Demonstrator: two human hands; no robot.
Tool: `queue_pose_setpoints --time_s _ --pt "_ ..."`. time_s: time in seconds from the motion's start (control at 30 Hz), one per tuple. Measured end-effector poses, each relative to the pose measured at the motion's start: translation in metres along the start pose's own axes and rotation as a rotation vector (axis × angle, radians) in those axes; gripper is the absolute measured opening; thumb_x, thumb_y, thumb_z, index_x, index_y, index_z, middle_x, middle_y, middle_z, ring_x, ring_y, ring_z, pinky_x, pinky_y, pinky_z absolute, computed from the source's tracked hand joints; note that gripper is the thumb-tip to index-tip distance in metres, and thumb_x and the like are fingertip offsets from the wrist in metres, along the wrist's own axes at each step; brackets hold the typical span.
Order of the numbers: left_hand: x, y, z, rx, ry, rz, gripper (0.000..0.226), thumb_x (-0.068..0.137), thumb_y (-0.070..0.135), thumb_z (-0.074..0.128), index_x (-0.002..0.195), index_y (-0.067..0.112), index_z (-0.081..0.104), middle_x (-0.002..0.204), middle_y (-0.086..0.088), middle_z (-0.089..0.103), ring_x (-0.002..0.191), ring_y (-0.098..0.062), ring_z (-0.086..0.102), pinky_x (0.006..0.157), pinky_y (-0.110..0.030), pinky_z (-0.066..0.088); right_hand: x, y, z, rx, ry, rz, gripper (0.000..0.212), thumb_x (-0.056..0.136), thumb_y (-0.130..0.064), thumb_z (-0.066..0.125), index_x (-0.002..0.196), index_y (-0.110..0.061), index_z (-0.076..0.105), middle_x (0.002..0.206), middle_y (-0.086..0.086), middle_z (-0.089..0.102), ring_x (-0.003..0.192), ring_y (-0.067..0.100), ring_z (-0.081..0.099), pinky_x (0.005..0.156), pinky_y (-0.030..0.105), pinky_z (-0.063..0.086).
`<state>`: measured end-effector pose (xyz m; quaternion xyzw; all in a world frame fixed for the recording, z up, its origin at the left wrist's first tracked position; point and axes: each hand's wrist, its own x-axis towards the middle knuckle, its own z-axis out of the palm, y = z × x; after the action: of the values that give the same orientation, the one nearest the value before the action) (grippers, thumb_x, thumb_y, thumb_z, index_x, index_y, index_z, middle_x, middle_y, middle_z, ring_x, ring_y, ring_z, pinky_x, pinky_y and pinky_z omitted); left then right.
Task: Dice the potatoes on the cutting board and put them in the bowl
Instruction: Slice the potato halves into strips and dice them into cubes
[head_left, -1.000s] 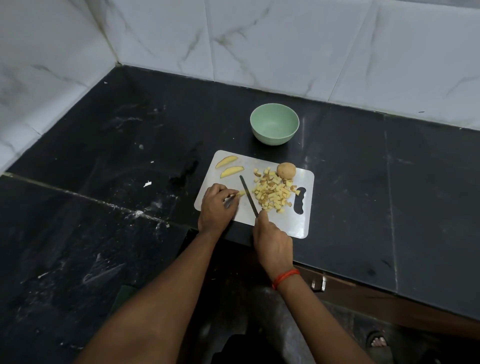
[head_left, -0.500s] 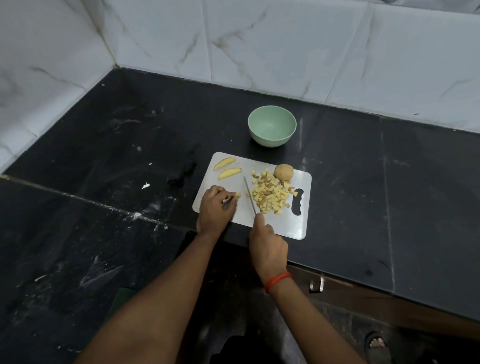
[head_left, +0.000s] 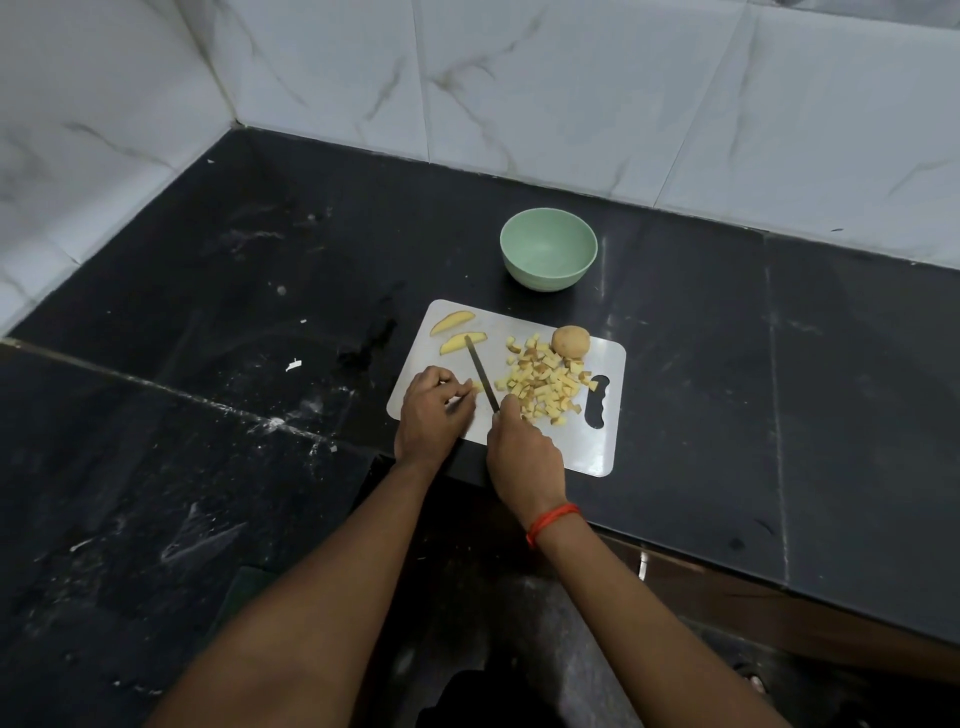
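A white cutting board (head_left: 597, 447) lies at the counter's front edge. A heap of diced potato (head_left: 543, 382) covers its middle, and a whole unpeeled potato (head_left: 570, 341) sits at the heap's far end. Two potato wedges (head_left: 457, 332) lie at the board's far left corner. My right hand (head_left: 522, 449) grips a knife (head_left: 482, 371), whose blade points toward the nearer wedge. My left hand (head_left: 431, 415) pinches a small potato piece (head_left: 475, 387) just left of the blade. The pale green bowl (head_left: 548, 254) stands empty behind the board.
The black stone counter (head_left: 727, 364) runs into a corner with white marble-look wall tiles (head_left: 519, 93) behind and to the left. White specks and smears mark the counter left of the board. A foot shows on the floor at the bottom right.
The knife has swung left, away from the diced heap, so its tip now lies by the nearer wedge. My left hand stays on the small piece.
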<state>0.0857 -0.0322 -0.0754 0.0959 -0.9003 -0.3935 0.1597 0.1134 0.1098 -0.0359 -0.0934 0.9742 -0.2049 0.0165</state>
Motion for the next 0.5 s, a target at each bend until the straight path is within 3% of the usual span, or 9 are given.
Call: queue_pose_setpoints --time_s 0.23,0.33,0.43,0.5 --pt "0.001 -0.001 0.0 0.019 -0.023 -0.006 0.023 0.095 0.028 0.068 0.09 0.008 0.078 0.095 0.006 0.057 0.093 -0.015 0.052 0.074 -0.04 0.051 -0.003 -0.005 0.011 0.04 -0.014 0.0 0.015 0.104 -0.02 0.038 0.118 -0.016 0.037 0.08 0.007 0.067 0.068 0.03 0.067 0.056 0.032 0.042" --pt "0.001 -0.001 0.0 0.026 -0.018 -0.016 0.024 0.095 0.029 0.068 0.089 0.008 0.077 0.095 0.007 0.057 0.093 -0.013 0.052 0.073 -0.038 0.05 -0.007 -0.005 0.012 -0.058 -0.024 -0.014 0.023 0.1 -0.015 0.044 0.122 -0.016 0.038 0.077 0.006 0.066 0.062 0.029 0.066 0.05 0.032 0.042" --pt "0.001 0.0 0.0 0.024 -0.017 -0.017 0.023 0.095 0.029 0.068 0.089 0.01 0.077 0.095 0.008 0.057 0.093 -0.013 0.051 0.073 -0.037 0.049 -0.018 -0.007 0.011 -0.151 -0.008 -0.02 0.036 0.087 -0.01 0.064 0.112 -0.015 0.039 0.063 0.004 0.061 0.043 0.025 0.06 0.04 0.024 0.029" --pt "0.001 -0.001 -0.001 0.028 -0.021 -0.015 0.022 0.095 0.029 0.068 0.091 0.01 0.077 0.095 0.006 0.057 0.092 -0.014 0.052 0.073 -0.037 0.049 -0.028 -0.004 0.013 -0.196 -0.004 -0.017 0.041 0.084 -0.01 0.068 0.108 -0.017 0.037 0.063 0.003 0.061 0.041 0.023 0.059 0.04 0.023 0.027"
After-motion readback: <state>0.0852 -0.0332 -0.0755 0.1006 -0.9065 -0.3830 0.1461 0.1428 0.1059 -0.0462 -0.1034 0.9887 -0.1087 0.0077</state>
